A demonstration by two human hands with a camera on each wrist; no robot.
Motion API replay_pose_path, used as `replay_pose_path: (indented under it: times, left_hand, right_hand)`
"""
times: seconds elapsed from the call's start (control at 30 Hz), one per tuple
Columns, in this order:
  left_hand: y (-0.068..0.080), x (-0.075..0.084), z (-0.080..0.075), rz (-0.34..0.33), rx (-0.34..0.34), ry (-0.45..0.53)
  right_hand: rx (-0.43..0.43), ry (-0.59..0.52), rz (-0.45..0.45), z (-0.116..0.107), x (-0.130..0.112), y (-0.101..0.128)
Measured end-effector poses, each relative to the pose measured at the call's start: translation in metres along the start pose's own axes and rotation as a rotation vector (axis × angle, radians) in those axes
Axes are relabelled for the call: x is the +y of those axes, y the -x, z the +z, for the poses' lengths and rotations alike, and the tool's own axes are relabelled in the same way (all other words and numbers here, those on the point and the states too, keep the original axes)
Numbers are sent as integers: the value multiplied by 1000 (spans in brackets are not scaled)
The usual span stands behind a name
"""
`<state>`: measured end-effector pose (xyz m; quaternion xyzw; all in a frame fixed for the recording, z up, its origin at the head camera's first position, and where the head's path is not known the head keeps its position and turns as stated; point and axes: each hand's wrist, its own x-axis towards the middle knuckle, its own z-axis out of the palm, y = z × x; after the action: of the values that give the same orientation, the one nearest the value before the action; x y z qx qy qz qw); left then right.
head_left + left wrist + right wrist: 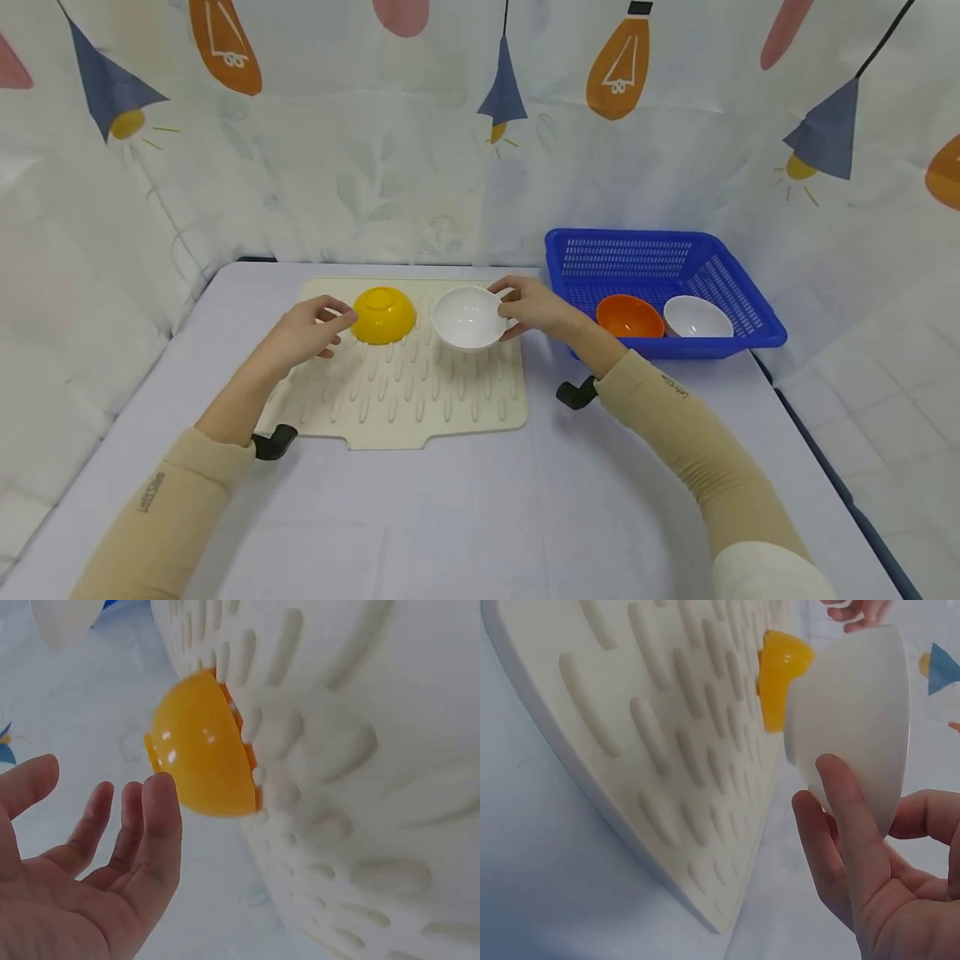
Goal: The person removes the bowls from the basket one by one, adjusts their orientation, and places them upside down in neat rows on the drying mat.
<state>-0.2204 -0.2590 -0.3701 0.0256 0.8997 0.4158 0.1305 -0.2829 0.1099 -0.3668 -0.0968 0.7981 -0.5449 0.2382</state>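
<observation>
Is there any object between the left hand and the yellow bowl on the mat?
Nothing visible. The left hand is open just beside the upside-down yellow bowl on the drying mat, with only a small gap between them.

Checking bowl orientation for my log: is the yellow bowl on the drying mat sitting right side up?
No: in the head view the yellow bowl lies upside down on the drying mat, foot ring up.

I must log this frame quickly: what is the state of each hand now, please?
Left hand: open, holds nothing, fingers beside the yellow bowl.
Right hand: grips the white bowl over the mat.
</observation>
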Motion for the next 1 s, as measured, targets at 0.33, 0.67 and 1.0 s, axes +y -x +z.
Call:
replay_pose_path:
  times: [0.33,0.67,1.0]
  left_hand:
    - [0,27,34,72,-99,304]
    - [-10,37,64,21,-178,607]
    - [-12,43,84,-38,-313,784]
  right_hand:
    - [-12,-24,-4,6,4,1]
    - [-4,-18,22,9,6,1]
    - [-30,-17,35,16,10,8]
